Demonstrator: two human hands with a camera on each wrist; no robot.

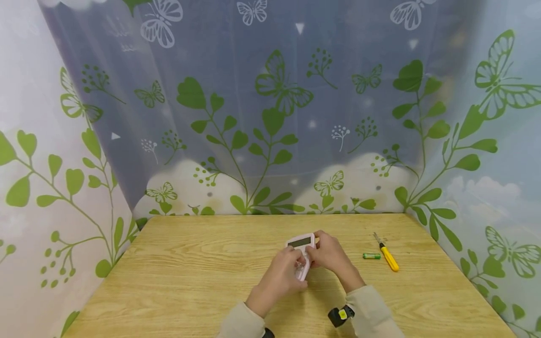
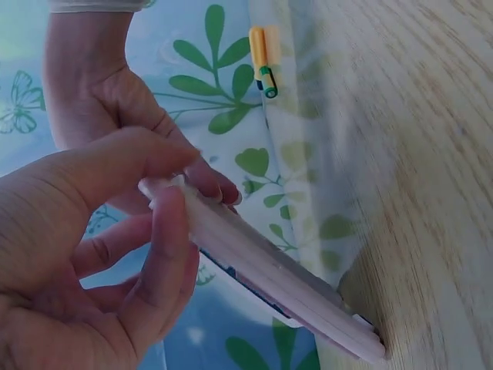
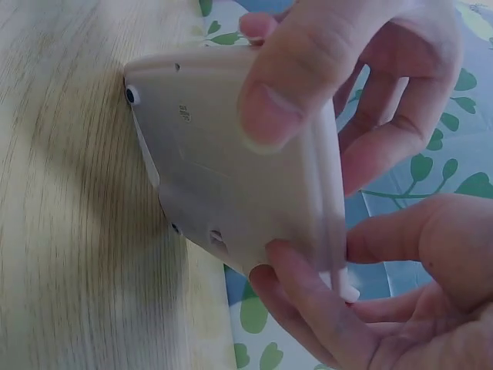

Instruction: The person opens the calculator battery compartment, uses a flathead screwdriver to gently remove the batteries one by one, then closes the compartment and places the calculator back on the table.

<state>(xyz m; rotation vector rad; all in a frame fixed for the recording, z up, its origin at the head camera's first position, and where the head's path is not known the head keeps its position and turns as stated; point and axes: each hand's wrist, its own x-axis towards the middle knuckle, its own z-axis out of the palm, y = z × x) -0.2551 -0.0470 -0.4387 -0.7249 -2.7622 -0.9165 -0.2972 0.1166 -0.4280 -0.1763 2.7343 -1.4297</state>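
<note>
We see the desk (image 1: 177, 281), and above its middle, tilted, a pink calculator (image 1: 302, 249). Our left hand (image 1: 281, 277) and right hand (image 1: 329, 256) both pinch its near end, fingers curled round it. A yellow cutter (image 1: 389, 257) and green battery (image 1: 371, 256) lie toward the right edge.

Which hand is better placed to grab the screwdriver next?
Right, probably. The yellow screwdriver and the green battery lie on the right hand's side. The left hand is farther off; both grip the pink calculator.
</note>
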